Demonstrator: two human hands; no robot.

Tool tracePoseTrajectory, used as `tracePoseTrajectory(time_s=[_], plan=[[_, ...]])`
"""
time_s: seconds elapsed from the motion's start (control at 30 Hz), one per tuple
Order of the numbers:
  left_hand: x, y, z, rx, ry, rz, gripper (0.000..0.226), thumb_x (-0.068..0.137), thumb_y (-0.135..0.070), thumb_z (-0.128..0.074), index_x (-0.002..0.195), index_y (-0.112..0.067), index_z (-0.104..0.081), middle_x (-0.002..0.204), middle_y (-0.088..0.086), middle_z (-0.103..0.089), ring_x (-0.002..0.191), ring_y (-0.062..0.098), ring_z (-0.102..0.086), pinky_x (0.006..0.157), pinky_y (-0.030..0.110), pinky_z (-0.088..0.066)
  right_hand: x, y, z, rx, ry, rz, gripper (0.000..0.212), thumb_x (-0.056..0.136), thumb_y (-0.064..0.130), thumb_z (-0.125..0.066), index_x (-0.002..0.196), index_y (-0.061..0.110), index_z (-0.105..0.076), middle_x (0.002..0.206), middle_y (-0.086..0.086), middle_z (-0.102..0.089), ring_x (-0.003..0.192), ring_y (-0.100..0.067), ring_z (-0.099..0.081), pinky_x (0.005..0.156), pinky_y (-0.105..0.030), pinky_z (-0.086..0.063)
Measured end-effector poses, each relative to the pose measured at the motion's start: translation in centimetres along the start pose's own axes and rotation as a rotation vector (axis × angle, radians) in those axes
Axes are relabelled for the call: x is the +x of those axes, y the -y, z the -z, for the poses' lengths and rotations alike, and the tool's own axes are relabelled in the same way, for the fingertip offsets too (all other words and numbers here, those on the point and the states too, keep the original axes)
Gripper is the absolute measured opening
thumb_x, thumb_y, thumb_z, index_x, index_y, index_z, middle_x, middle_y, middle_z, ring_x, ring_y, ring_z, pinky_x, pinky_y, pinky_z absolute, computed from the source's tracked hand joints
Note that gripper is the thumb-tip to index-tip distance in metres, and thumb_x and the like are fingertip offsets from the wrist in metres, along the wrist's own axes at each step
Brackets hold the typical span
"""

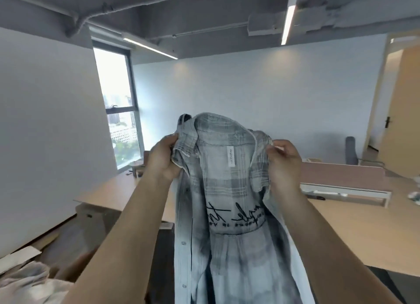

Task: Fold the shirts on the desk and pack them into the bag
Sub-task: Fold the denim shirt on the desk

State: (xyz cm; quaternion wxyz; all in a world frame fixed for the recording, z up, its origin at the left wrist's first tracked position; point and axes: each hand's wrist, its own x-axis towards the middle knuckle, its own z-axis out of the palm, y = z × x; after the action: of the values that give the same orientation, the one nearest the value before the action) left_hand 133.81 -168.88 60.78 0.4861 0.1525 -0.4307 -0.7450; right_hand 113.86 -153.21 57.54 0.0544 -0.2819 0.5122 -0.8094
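**Above the counter [354, 237]: plaid shirt [227, 181] held up by the shoulders**

Held open at chest height, inside facing the camera, hem hanging out of frame. Left hand [162, 160] fingers [169, 140] clamped on collar and shoulder at that side; right hand [284, 165] fingers [280, 145] pinched on the opposite shoulder seam. Judged light, soft and limp; likely to sag unless taken at both shoulders or laid flat. Buttons [182, 243] down one front edge. White neck label [231, 154] printed vertically, too small to read. Black script lettering [236, 215] showing through reversed, not legible. Bag not identified.
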Motion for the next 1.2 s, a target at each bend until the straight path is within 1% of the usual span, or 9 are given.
tracePoseTrajectory(time_s=[0.07,0.13,0.27,0.37,0.43,0.5,0.77,0.93,1.2], plan=[[4.0,1.6,0.0,-0.034,0.079,0.053,0.032,0.098,-0.009,-0.049,0.125,0.006,-0.06,0.12,0.024,-0.063,0.098,0.033,-0.068,0.088,0.048,-0.058,2.7,-0.7,-0.8,-0.078,-0.051,0.049,0.017,0.095,0.01,-0.063,0.084,0.023,-0.062,0.07,0.002,-0.06,0.055,-0.011,-0.046,0.051,-0.022,-0.034],[8.6,3.3,-0.2,-0.032,0.149,0.102,0.027,0.1,-0.008,-0.046,0.103,0.008,-0.068,0.108,0.023,-0.069,0.089,0.031,-0.071,0.081,0.043,-0.058,5.8,-1.1,-0.9,-0.144,-0.115,0.077,0.019,0.095,0.011,-0.062,0.081,0.025,-0.06,0.072,0.002,-0.061,0.059,-0.012,-0.049,0.052,-0.02,-0.038],[16.0,6.9,-2.5,-0.039,0.236,0.183,0.044,0.094,-0.011,-0.058,0.13,0.012,-0.051,0.131,0.033,-0.056,0.114,0.042,-0.062,0.098,0.055,-0.051,11.6,-1.3,-0.1,-0.221,-0.286,0.073,0.021,0.093,0.014,-0.062,0.076,0.027,-0.059,0.067,0.0,-0.056,0.065,-0.018,-0.05,0.061,-0.028,-0.037],[19.4,9.2,-5.3,-0.085,0.252,0.227,0.004,0.096,-0.002,-0.057,0.098,0.0,-0.059,0.097,0.021,-0.068,0.087,0.031,-0.068,0.09,0.048,-0.054,15.3,-1.2,0.4,-0.246,-0.384,0.073,0.02,0.091,0.015,-0.062,0.076,0.026,-0.059,0.064,-0.002,-0.054,0.06,-0.019,-0.048,0.058,-0.03,-0.036],[21.6,10.8,-7.3,-0.09,0.255,0.257,0.017,0.096,0.002,-0.055,0.082,-0.007,-0.059,0.077,0.01,-0.07,0.069,0.023,-0.069,0.074,0.04,-0.058,17.6,-1.2,1.2,-0.274,-0.414,0.088,0.019,0.093,0.014,-0.061,0.077,0.026,-0.059,0.065,-0.002,-0.055,0.054,-0.017,-0.048,0.053,-0.026,-0.036],[24.0,12.5,-8.8,-0.085,0.286,0.258,0.024,0.095,0.005,-0.056,0.077,-0.01,-0.06,0.068,0.007,-0.07,0.062,0.02,-0.068,0.068,0.035,-0.058,19.7,-1.4,2.1,-0.303,-0.445,0.109,0.022,0.094,0.014,-0.06,0.076,0.025,-0.058,0.065,0.001,-0.056,0.049,-0.012,-0.047,0.049,-0.022,-0.033],[33.7,19.6,-16.2,0.098,0.498,0.162,0.015,0.095,0.001,-0.058,0.085,-0.01,-0.062,0.079,0.007,-0.068,0.075,0.021,-0.065,0.07,0.031,-0.054,30.5,-4.9,8.0,-0.338,-0.606,0.155,0.024,0.091,0.015,-0.063,0.071,0.028,-0.059,0.065,0.004,-0.059,0.062,-0.018,-0.052,0.06,-0.032,-0.043],[40.8,23.9,-22.3,0.159,0.497,0.106,0.011,0.096,-0.005,-0.059,0.089,-0.011,-0.063,0.084,0.008,-0.068,0.075,0.02,-0.067,0.074,0.034,-0.055,39.8,-7.8,11.1,-0.324,-0.595,0.178,0.021,0.088,0.02,-0.062,0.07,0.03,-0.058,0.069,0.0,-0.061,0.062,-0.019,-0.053,0.057,-0.035,-0.043],[49.6,29.4,-28.8,0.211,0.482,0.121,0.009,0.097,-0.001,-0.055,0.099,-0.007,-0.062,0.085,0.01,-0.066,0.065,0.016,-0.068,0.059,0.028,-0.056,51.5,-10.3,13.8,-0.414,-0.594,0.199,0.026,0.09,0.017,-0.064,0.068,0.031,-0.058,0.072,0.003,-0.06,0.065,-0.016,-0.056,0.058,-0.029,-0.045]])
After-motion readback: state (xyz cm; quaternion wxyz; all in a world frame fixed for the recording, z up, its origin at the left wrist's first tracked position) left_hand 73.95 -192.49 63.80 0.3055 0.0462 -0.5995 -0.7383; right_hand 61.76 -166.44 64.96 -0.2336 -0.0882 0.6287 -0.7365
